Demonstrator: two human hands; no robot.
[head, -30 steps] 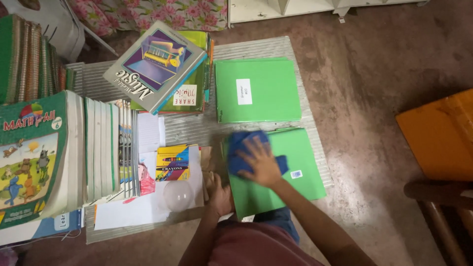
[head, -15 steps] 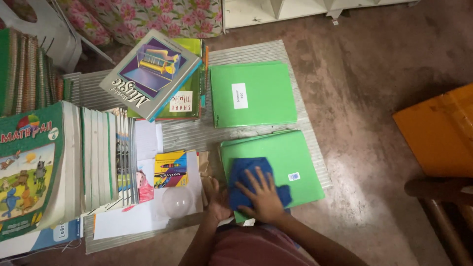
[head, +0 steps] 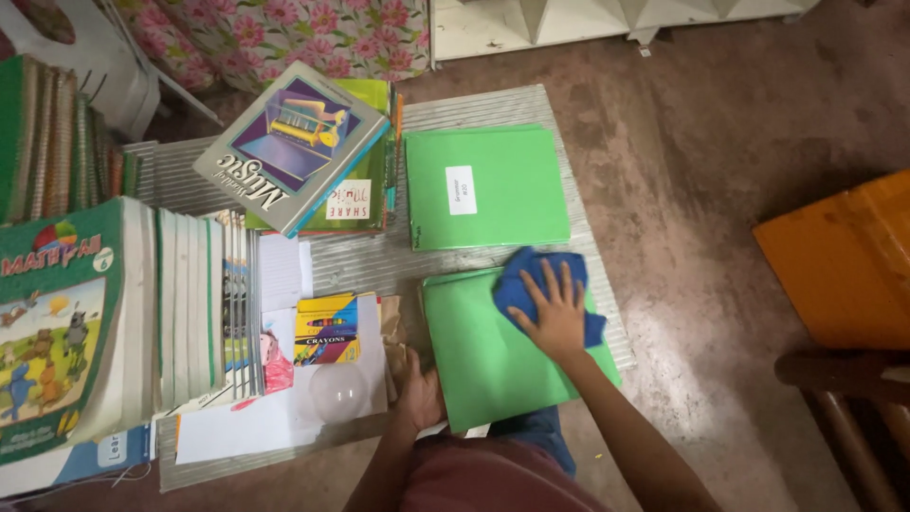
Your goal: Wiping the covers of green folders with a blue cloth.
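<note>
A green folder (head: pixel 483 351) lies on a low ribbed grey mat (head: pixel 379 256) in front of me. My right hand (head: pixel 557 308) presses flat on a blue cloth (head: pixel 531 275) at the folder's far right corner, fingers spread. At the folder's near left edge my left hand (head: pixel 417 389) holds it down. A second green folder (head: pixel 502 190) with a white label lies just beyond, apart from the first.
Stacks of books (head: pixel 123 294) stand at the left, a grey music book (head: pixel 289 142) tops a pile at the back. A crayon box (head: pixel 329 327) and a clear dome (head: pixel 339 391) sit on white paper. An orange box (head: pixel 844 256) and dark wooden furniture (head: pixel 844 398) are at the right.
My right hand has swept the blue cloth from the folder's near left part up to its far right corner. The left hand stays at the near left edge.
</note>
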